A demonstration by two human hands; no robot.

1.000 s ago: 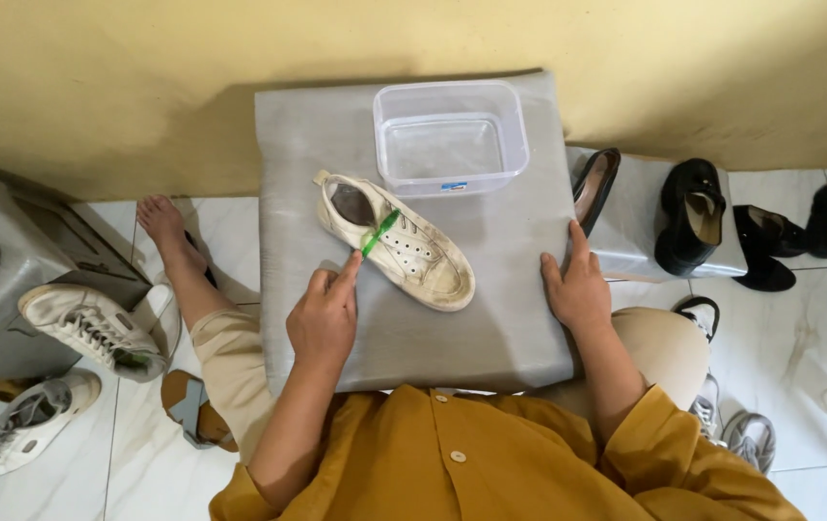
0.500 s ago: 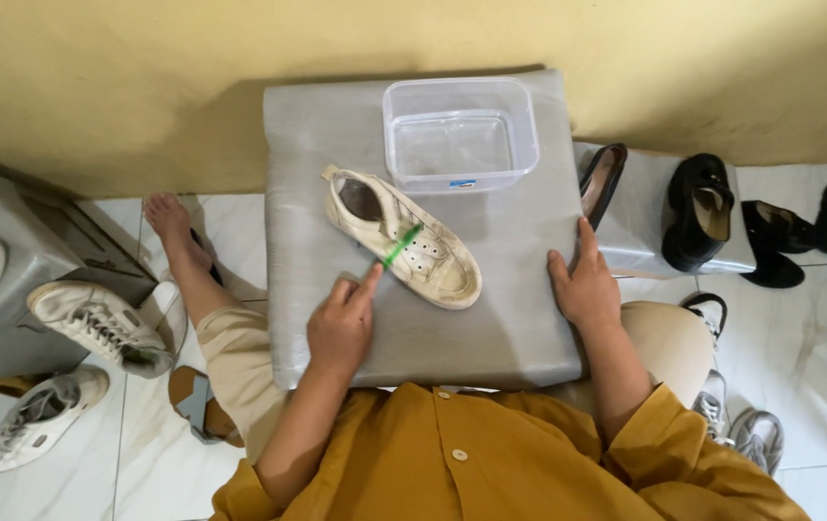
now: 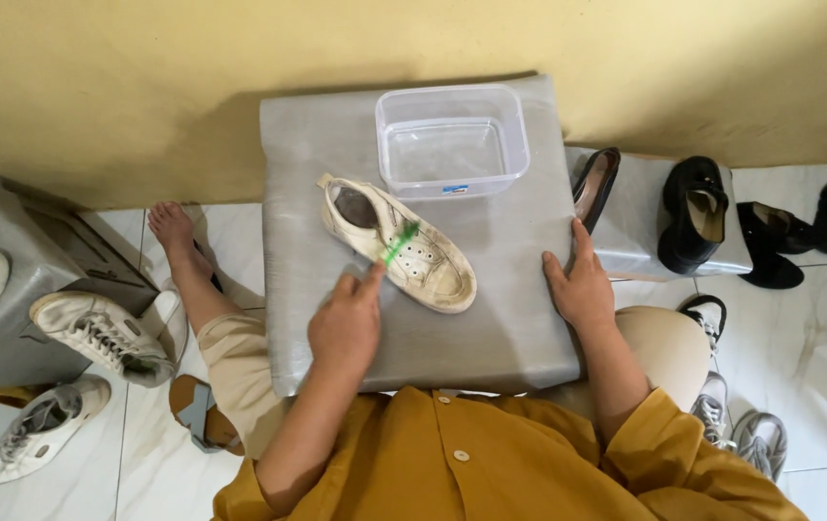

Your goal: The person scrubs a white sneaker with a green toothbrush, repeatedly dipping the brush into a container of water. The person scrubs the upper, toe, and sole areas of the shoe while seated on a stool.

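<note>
Left hand [image 3: 344, 328] grips green brush [image 3: 398, 241] on dirty white shoe [image 3: 399, 243]; right hand [image 3: 582, 285] lies open, flat on worktop [image 3: 500, 328] edge, holding nothing. Shoe is loose, so a hard stroke could push it to 12 o'clock into the water tub [image 3: 452, 142] and spill it.

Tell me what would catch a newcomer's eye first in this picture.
A dirty white lace-up sneaker lies diagonally in the middle of the grey covered table, with the left hand holding a green-handled brush against it. Behind it stands a clear plastic rectangular tub, and the right hand rests flat at the table's right edge.
</note>
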